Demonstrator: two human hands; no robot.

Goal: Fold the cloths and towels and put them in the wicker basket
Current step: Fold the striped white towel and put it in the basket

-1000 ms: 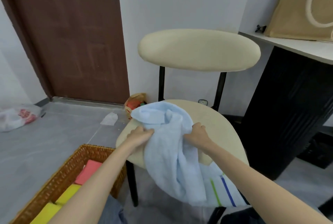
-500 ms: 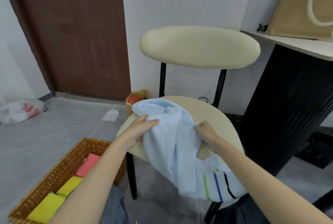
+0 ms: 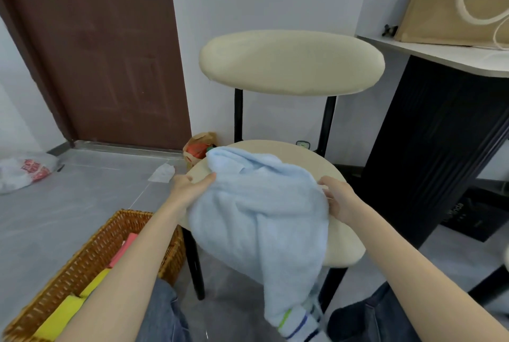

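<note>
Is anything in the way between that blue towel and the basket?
Nothing visible does. The left hand and right hand hold the blue towel on the chair seat; the wicker basket stands open-topped on the floor beside it.

Wider spread: left hand (image 3: pixel 190 187), right hand (image 3: pixel 337 200) drawn apart, towel (image 3: pixel 261 212) stretched further across chair seat (image 3: pixel 343 245).
</note>
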